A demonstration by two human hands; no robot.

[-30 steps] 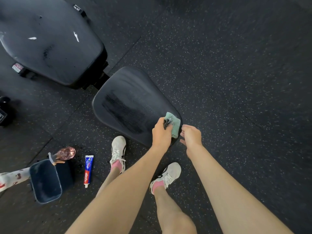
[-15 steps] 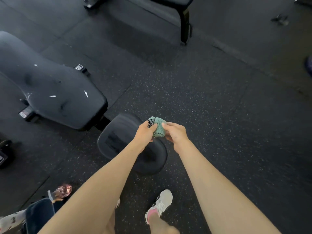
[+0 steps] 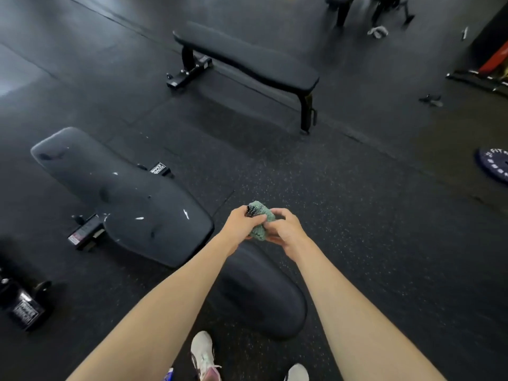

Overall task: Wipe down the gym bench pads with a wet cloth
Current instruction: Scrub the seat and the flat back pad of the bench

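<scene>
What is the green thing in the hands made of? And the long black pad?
The green cloth looks like soft, nubbly microfibre or terry: bumpy and scrunched. The long back pad looks like matte black vinyl over foam, going by its white nicks and dents.

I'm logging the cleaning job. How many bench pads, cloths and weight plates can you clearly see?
Bench pads: 3 (back pad, seat pad, flat bench pad)
Green cloth: 1, gripped by left hand and right hand
Weight plate: 1
Total: 5
</scene>
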